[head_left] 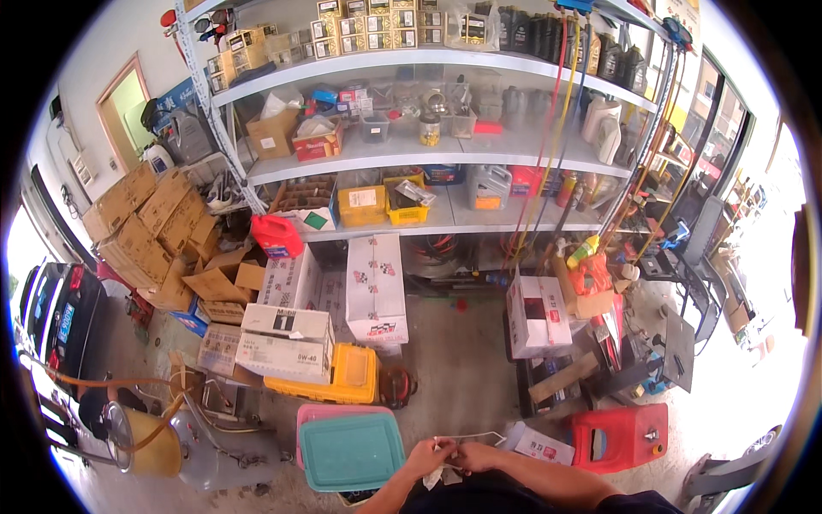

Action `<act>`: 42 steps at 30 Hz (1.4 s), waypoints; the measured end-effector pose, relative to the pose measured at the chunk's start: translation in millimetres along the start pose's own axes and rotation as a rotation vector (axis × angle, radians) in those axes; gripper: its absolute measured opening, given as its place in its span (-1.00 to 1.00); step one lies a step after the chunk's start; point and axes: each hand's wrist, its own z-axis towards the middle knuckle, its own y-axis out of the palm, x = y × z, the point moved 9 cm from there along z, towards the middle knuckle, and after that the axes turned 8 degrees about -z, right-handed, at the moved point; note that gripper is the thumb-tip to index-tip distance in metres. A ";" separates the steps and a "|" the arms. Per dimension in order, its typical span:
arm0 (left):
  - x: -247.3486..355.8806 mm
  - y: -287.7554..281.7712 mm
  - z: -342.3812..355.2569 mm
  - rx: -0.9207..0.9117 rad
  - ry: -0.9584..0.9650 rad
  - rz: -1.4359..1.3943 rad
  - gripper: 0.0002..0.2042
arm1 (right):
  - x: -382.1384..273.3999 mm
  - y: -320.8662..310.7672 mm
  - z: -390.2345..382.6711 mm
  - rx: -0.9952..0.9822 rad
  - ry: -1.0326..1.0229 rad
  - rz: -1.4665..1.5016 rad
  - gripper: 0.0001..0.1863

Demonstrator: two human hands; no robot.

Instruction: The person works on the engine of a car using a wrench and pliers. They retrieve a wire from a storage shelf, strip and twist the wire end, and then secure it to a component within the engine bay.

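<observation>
My left hand (pixel 421 460) and my right hand (pixel 475 458) meet low in the view, fingers closed and close together. From the fingers of my left hand a thin pale rod (pixel 469 436) runs to the right, with a bend at its far end. A crumpled whitish cloth or paper (pixel 433 476) hangs below the left fingers. What the right fingers pinch is too small and partly covered to make out. Just left of my hands is a storage bin with a teal lid (pixel 353 450).
Ahead stands a metal shelf (pixel 428 154) loaded with boxes and bottles. A yellow case (pixel 355 374) and cartons (pixel 374 287) are on the floor at left. To the right are a flattened carton piece (pixel 538 445), a red plastic container (pixel 629 435) and a white carton (pixel 539 317).
</observation>
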 end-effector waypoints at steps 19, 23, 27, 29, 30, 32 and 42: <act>10.1 -110.8 220.5 0.934 -0.213 -0.618 -0.78 | -15.0 -327.3 150.7 -0.028 -0.373 -0.129 -0.55; 47.4 -97.2 278.4 0.831 -0.161 -0.922 -0.80 | -10.1 -353.4 163.0 0.000 -0.238 -0.123 -0.39; 80.5 -87.9 329.7 0.755 -0.203 -1.344 -0.75 | 0.0 -384.0 176.8 0.224 -0.046 -0.083 -0.46; 88.6 -78.9 362.6 0.724 -0.324 -1.528 -0.71 | 15.6 -412.5 176.5 0.431 0.004 -0.131 -0.53; 86.1 -80.3 374.0 0.705 -0.349 -1.535 -0.71 | 12.0 -428.4 173.3 0.510 0.001 -0.156 -0.60; 89.4 -81.7 401.5 0.630 -0.259 -1.631 -0.70 | 11.3 -448.4 162.8 0.598 0.041 -0.178 -0.67; 112.5 -41.9 453.6 0.309 -0.209 -1.567 -0.67 | 106.0 -458.4 184.1 0.801 0.486 0.255 -0.68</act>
